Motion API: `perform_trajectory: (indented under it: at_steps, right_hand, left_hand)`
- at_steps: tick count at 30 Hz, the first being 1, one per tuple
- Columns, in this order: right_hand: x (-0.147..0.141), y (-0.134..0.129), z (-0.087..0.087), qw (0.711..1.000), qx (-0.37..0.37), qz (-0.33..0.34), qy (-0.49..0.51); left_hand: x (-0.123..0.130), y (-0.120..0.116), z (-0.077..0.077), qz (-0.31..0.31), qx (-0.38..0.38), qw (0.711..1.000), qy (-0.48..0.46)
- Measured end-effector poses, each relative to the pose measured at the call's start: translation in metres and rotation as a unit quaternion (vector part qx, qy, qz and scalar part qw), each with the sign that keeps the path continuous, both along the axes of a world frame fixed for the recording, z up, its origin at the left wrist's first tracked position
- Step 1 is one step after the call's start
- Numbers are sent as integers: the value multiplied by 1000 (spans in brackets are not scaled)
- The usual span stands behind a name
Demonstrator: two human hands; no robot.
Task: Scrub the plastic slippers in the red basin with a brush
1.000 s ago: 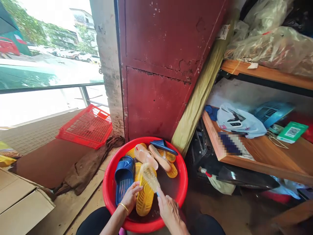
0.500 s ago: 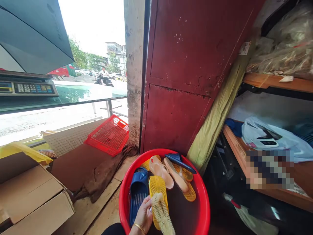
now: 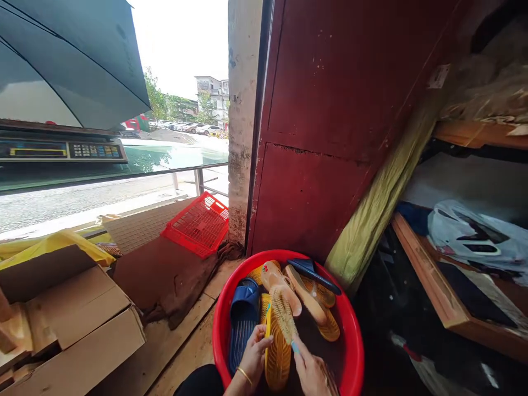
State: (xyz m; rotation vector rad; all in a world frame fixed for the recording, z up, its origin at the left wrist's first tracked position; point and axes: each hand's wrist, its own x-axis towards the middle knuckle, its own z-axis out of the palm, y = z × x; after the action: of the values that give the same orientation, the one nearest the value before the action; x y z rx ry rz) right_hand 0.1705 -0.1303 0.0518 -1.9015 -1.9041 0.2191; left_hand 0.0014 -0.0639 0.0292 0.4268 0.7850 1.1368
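Note:
A yellow slipper (image 3: 278, 360) is tilted up over the red basin (image 3: 358, 344), with my left hand (image 3: 252, 357) closed on its left edge. My right hand (image 3: 312, 369) grips a scrubbing brush (image 3: 284, 314) by its bluish handle. The pale bristles lie against the slipper's ridged surface. Inside the basin, at the left, is a blue slipper (image 3: 244, 313), and another dark blue slipper (image 3: 315, 275) leans on the far rim. Beige sandals (image 3: 308, 297) and more yellow slippers (image 3: 330, 327) sit among them above dark water.
An opened cardboard box (image 3: 94, 341) stands at the left, near a red plastic crate (image 3: 200, 223). Behind the basin rises a maroon door (image 3: 309, 209). Wooden shelves (image 3: 433, 286) with bags are on the right. A scale (image 3: 94, 151) rests on the glass counter.
My right hand has come into view holding the brush handle. The brush has swung upward, and the yellow slipper has turned and moved lower. The view has shifted left.

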Motion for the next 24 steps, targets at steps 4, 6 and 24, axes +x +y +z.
perform_trajectory:
  at_steps: [4,6,24]
  right_hand:
    - [-5,-36,-13,998,-40,-2,-48]
    - [-7,-40,1,997,-55,26,-56]
    - [-10,-23,39,998,-16,-31,-46]
  left_hand:
    - [-2,1,14,20,-12,1000,11]
    - [-1,2,16,19,-12,1000,13]
    - [-8,10,14,22,-52,998,-17]
